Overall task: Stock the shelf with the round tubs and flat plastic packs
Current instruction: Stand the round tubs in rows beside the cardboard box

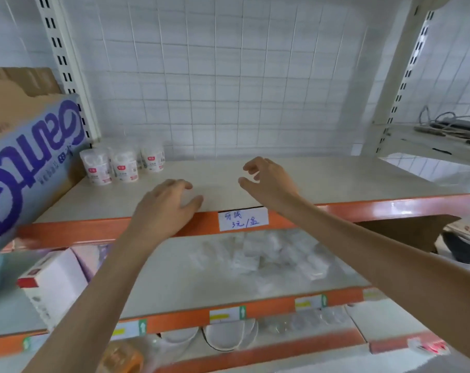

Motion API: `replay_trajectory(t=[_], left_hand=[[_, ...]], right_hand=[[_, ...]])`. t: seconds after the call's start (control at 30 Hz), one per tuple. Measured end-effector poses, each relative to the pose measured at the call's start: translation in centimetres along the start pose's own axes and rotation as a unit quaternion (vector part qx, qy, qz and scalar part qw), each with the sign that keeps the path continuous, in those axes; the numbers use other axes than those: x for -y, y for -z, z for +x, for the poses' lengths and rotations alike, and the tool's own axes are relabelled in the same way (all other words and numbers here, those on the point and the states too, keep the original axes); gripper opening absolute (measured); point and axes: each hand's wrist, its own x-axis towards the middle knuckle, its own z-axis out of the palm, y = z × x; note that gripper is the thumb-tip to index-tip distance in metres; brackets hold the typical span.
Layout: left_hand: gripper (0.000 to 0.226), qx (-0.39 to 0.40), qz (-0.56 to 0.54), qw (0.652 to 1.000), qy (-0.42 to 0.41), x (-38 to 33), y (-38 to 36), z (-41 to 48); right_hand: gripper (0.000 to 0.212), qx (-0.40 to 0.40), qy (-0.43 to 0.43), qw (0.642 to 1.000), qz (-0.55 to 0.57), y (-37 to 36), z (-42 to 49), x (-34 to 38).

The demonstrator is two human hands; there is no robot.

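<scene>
Several round white tubs [122, 165] with red labels stand in a cluster at the back left of the upper shelf [336, 179]. My left hand [165, 204] hovers over that shelf's orange front edge, fingers loosely curled and holding nothing. My right hand [267, 181] is a little further in over the shelf board, fingers and thumb curved, also holding nothing. A loose pile of flat clear plastic packs [268, 254] lies on the shelf below. Both hands are well to the right of the tubs.
A big blue carton [26, 168] and a brown cardboard box [15, 87] crowd the left end. A handwritten price tag [243, 219] hangs on the orange rail. White boxes [53, 284] sit lower left; bowls [223, 336] on the bottom shelf; cables [449, 125] on a right-hand shelf.
</scene>
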Motion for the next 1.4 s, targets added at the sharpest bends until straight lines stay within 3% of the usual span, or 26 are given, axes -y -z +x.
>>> replay_trajectory(t=[0.43,0.63,0.77,0.87,1.0,1.17,1.4], left_hand=[[0.029,-0.089,-0.033,0.994,-0.058,-15.1,-6.6,-9.4],[0.032,0.038,0.024,0.999,-0.011,-15.4,-12.5,-12.1],[0.036,0.122,0.049,0.990,0.043,-13.5,-16.4,-10.6],[0.038,0.164,0.069,0.982,0.059,-11.7,-19.0,-8.8],[0.039,0.161,0.097,0.981,0.050,-10.1,-22.3,-4.9],[0.042,0.134,0.113,0.984,0.015,-10.0,-26.6,0.3],[0.054,0.064,0.065,0.995,0.033,-10.1,-32.1,9.2]], right_hand=[[0.017,-0.110,0.004,0.985,0.134,8.4,-4.8,-9.8],[0.008,-0.130,0.047,0.971,0.193,8.1,-7.1,-12.4],[0.001,-0.177,0.133,0.958,0.184,6.6,-9.9,-14.1],[0.010,-0.139,0.191,0.962,0.141,3.7,-12.2,-16.0],[0.015,-0.054,0.217,0.973,0.052,-1.7,-14.0,-20.6],[0.014,-0.014,0.162,0.986,0.028,-4.6,-11.3,-25.1],[0.009,-0.026,0.098,0.995,0.015,-6.3,-3.0,-29.5]])
